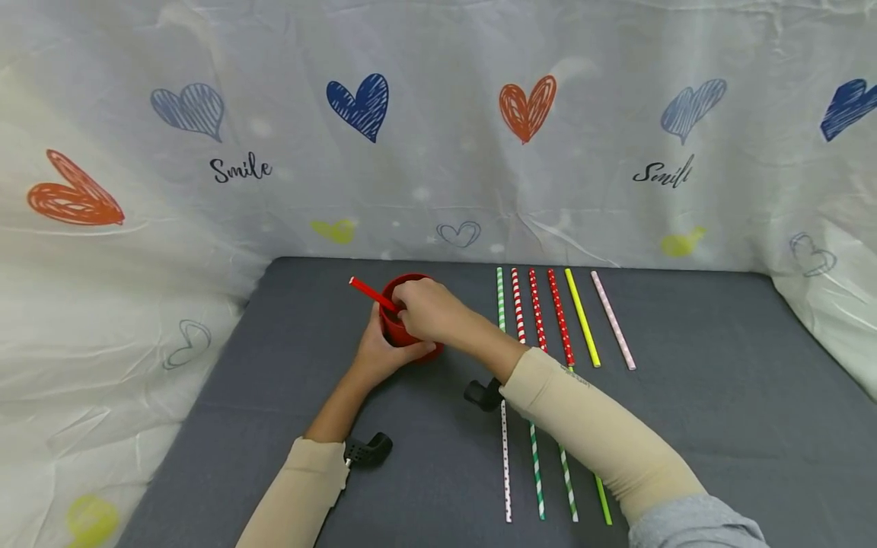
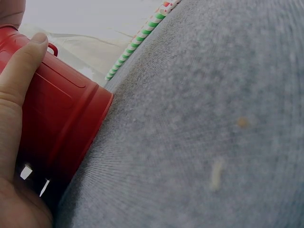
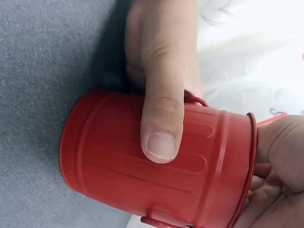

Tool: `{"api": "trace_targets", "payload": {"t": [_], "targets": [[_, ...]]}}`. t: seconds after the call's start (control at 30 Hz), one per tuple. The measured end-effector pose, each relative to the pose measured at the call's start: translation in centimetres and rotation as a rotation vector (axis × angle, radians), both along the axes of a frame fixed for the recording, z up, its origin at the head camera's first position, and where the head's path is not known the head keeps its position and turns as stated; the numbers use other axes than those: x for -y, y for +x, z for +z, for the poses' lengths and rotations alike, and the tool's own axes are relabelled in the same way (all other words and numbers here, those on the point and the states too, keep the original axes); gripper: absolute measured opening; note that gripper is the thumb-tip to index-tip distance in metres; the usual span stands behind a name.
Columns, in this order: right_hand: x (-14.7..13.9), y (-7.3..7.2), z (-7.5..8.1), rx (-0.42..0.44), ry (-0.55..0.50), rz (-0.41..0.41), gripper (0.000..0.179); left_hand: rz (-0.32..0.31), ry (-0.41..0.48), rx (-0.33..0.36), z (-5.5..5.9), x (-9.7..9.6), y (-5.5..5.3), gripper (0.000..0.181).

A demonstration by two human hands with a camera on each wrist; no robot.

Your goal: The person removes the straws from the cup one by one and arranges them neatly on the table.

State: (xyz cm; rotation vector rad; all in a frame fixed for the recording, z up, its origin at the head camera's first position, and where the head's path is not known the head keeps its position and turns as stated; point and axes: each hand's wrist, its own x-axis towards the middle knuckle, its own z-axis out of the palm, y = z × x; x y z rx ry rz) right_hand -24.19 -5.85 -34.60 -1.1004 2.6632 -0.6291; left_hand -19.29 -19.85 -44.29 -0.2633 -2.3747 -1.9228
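Note:
A small red metal bucket (image 1: 396, 332) with ridged sides and small side handles stands on the grey table. My left hand (image 1: 384, 355) grips it from the near left side; its thumb (image 3: 162, 128) lies along the bucket wall in the right wrist view. Over the bucket's mouth is my right hand (image 1: 435, 308), fingers curled at the rim and pinching the lower part of a red straw (image 1: 370, 292). The straw's upper end slants out to the left; its lower end is hidden by the fingers and bucket.
Right of the bucket lies a far row of paper straws: green-striped (image 1: 500, 297), red-striped (image 1: 517, 304), red dotted (image 1: 560, 316), yellow (image 1: 582, 318), pink (image 1: 613, 321). A nearer row, with a dotted white straw (image 1: 506, 464) and lime straw (image 1: 603, 500), lies partly under my right forearm. A printed curtain (image 1: 438, 167) stands behind.

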Motion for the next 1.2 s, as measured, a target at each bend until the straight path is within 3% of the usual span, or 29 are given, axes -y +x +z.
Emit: {"api": "trace_targets", "payload": {"t": [0.13, 0.37, 0.7, 0.93, 1.2], "targets": [[0.3, -0.3, 0.0, 0.010, 0.016, 0.005, 0.014, -0.005, 0.010, -0.014, 0.4, 0.0, 0.2, 0.090], [0.6, -0.6, -0.1, 0.017, 0.025, -0.002, 0.012, 0.013, 0.007, -0.045, -3.2, 0.8, -1.4, 0.091], [0.5, -0.8, -0.4, 0.015, 0.020, -0.024, 0.014, 0.025, -0.012, -0.036, -3.4, 0.7, -1.5, 0.091], [0.2, -0.6, -0.5, -0.021, -0.032, -0.026, 0.014, 0.020, 0.005, -0.024, -3.0, 0.7, -1.4, 0.093], [-0.3, -0.1, -0.6, -0.042, -0.080, -0.008, 0.011, 0.007, -0.012, 0.004, 0.3, 0.1, 0.2, 0.088]]}}
